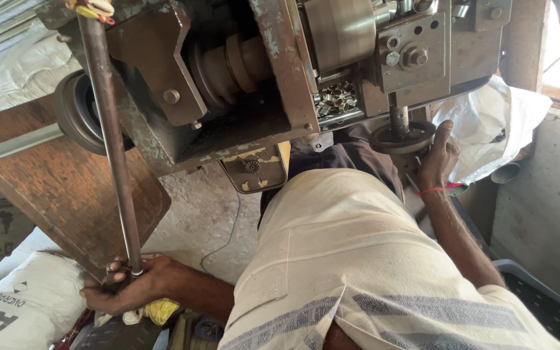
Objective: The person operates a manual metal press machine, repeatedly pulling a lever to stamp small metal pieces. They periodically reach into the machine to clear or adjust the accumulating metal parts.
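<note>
My left hand (128, 288) is closed around the bottom end of the long steel rod (113, 142), which runs steeply up to the machine (241, 84). Under the machine's right side, my right hand (439, 159) rests half-open against the small handwheel (402, 137).

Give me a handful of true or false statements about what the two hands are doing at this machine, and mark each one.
1. The left hand grips the lower end of a long metal rod. True.
2. The right hand rests flat on the white sack. False: it is at the round handwheel under the machine, thumb up.
3. A red thread circles the right wrist. True.
4. The tray of small metal parts sits on the floor. False: it is inside the machine.
</note>
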